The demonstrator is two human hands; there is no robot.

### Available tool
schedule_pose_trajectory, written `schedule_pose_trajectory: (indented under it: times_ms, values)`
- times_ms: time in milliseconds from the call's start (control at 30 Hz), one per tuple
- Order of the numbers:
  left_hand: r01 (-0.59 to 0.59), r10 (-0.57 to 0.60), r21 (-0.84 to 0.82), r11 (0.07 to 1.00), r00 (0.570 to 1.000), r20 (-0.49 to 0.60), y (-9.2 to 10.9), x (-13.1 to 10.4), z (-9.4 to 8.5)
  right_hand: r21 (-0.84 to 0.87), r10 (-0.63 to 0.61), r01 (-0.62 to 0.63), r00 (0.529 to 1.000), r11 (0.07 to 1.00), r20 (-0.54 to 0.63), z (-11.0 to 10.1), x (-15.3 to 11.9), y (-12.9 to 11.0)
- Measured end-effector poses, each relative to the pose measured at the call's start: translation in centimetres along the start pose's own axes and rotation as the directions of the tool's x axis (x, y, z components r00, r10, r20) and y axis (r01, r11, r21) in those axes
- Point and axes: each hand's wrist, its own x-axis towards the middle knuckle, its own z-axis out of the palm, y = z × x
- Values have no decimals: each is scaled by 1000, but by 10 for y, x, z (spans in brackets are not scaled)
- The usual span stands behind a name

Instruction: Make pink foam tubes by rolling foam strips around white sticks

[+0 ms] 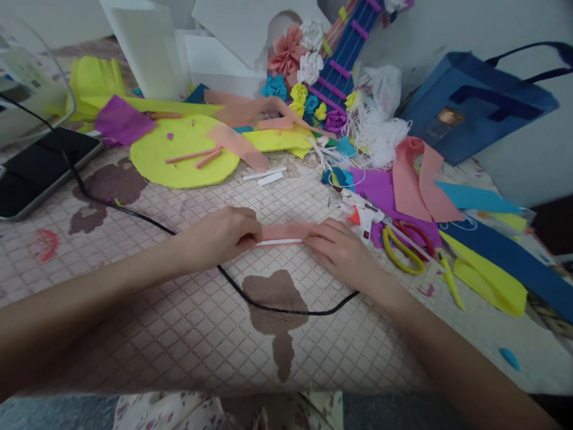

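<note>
Table (195, 341) fills most of my feed, littered with paper. Bag (427, 100) at far right, upright. Guitar (343, 53) leans at the back; purple bands and flowers are already on, top cut off by the frame, so I can't tell if it's complete. Yellow disc (184, 172) lies flat, left of centre.

My left hand (222, 236) is pinched narrow on the left end of the pink strip (285, 231); my right hand (341, 250) is pinched on its right end. The strip is stretched between them, mid-table, with a white stick (279, 242) along its near edge.

Done, I judge: pink rods (191, 155) on the disc look finished. Left: the held stick shows white, so its wrapping looks barely started, and the loose sticks (270, 177) beyond the hands are bare.
</note>
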Motion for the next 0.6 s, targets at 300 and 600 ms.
schedule_pose_trajectory:
  times_ms: [300,600]
  values:
    - [-5,5,15,1000,1000,-13,6,-4,-2,4,22,-22,999,1000,25,-1,1,-1]
    - [22,-19,49,999,998,-54,7,-5,10,44,49,-50,998,998,27,-1,5,-1]
